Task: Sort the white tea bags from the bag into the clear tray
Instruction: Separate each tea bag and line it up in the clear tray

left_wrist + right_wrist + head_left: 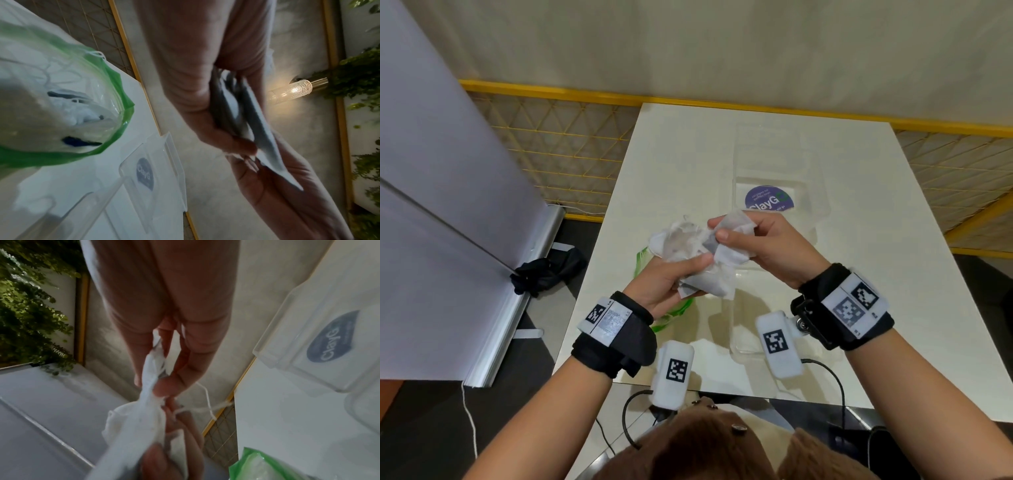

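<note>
Both hands are raised above the worktop [681,164], meeting over its middle. The left hand [667,284] is curled round a bunch of white tea bags [688,246], thumb pressing them into the palm. The right hand [760,246] pinches one tea bag [736,228] between thumb and fingers at the bunch's right edge, so the two hands nearly touch. In the right wrist view a thin white string [205,395] trails loose from the pinched bag toward the left hand; it looks as if strings may be tangled, though that cannot be told for sure.

The clear tray [822,205] lies on the worktop just beyond and below the right hand, its long axis running away from the person. The right hand is plainly the nearer to it. The bag [678,308], green-rimmed plastic, sits under the left hand, mouth open in the left wrist view, with more white inside.

The coming move likely turns on drawing the pinched bag rightward and forward, free of the bunch, then lowering it into the tray.
</note>
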{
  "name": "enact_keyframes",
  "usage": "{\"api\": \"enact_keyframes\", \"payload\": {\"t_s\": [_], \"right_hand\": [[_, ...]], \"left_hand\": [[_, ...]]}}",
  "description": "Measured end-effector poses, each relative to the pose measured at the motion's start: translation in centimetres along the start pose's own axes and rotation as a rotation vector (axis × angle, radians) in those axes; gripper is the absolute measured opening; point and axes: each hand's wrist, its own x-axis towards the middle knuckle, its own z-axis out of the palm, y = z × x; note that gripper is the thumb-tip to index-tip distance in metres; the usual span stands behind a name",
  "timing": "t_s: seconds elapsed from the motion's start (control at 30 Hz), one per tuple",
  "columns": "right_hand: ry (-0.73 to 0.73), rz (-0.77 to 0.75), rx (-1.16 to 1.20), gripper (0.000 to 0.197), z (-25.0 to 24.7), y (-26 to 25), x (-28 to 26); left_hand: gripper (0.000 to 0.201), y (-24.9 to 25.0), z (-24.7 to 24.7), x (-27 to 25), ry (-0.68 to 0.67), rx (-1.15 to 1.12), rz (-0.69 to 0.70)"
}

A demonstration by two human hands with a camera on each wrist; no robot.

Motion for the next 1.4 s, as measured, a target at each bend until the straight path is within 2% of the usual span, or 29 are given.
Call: {"api": "enact_keyframes", "payload": {"t_s": [0.1, 0.2, 0.27, 0.37, 0.47, 0.53, 0.67, 0.73, 0.83, 0.9, 1.0, 1.1, 1.17, 1.23, 1.3, 1.33, 1.4], "right_hand": [[0.025, -0.03, -0.093, 0.042, -0.1, 0.0, -0.2], [0.102, 0.07, -0.145, 0.057, -0.1, 0.0, -0.4], [0.173, 0.102, -0.1, 0.048, 0.0, 0.2, -0.6], [0.248, 0.053, -0.038, 0.029, -0.1, 0.2, -0.6], [0.215, 0.011, -0.041, 0.017, -0.2, 0.0, -0.6], [0.146, 0.007, -0.056, 0.012, -0.3, -0.1, -0.7], [0.077, 0.015, -0.123, 0.011, 0.0, -0.3, -1.1], [0.079, 0.014, -0.166, 0.012, 0.2, -0.4, -1.1], [0.067, -0.027, -0.285, 0.014, 0.2, -0.8, -1.3], [0.115, -0.107, -0.457, 0.014, -0.1, -1.2, -1.6], [0.216, -0.226, -0.665, 0.015, -0.2, -1.4, -1.8], [0.293, -0.291, -0.734, 0.019, 0.0, -1.5, -1.9], [0.235, -0.251, -0.787, 0.017, -0.2, -2.0, -2.2], [0.036, -0.171, -0.81, 0.019, -0.4, -2.8, -2.7], [-0.156, -0.092, -0.735, 0.02, -0.2, -3.2, -3.3], [-0.214, -0.06, -0.697, 0.02, 0.0, -3.3, -3.4], [-0.253, -0.021, -0.697, 0.017, 0.2, -3.3, -3.3]], "left_hand": [[0.055, 0.0, 0.2, 0.0, 0.056, 0.045, 0.038], [0.059, 0.0, 0.1, 0.2, 0.101, 0.024, 0.09], [0.063, -0.2, -0.1, 0.4, 0.134, -0.016, 0.123], [0.065, -0.3, -0.1, 0.4, 0.173, -0.044, 0.15], [0.043, -0.2, -0.2, 0.3, 0.17, -0.076, 0.155], [0.04, 0.0, -0.2, 0.2, 0.138, -0.1, 0.178], [0.076, 0.1, -0.4, -0.2, 0.041, -0.137, 0.187], [0.083, -0.2, -0.7, -0.2, 0.005, -0.1, 0.162], [0.063, -0.3, -0.7, -0.5, 0.044, 0.028, 0.153], [0.055, -0.3, -0.6, -0.5, 0.086, 0.043, 0.151], [0.052, 0.0, -0.7, -0.3, 0.132, 0.043, 0.129], [0.056, 0.1, -1.3, -0.2, 0.124, 0.092, 0.112], [0.047, 0.1, -1.9, -0.2, 0.133, 0.097, 0.12], [0.038, 0.1, -2.5, 0.0, 0.157, 0.098, 0.114], [0.02, 0.0, -2.8, 0.1, 0.164, 0.097, 0.096], [0.011, 0.0, -2.8, 0.1, 0.167, 0.108, 0.089], [0.012, -0.1, -2.8, 0.1, 0.165, 0.145, 0.074]]}}
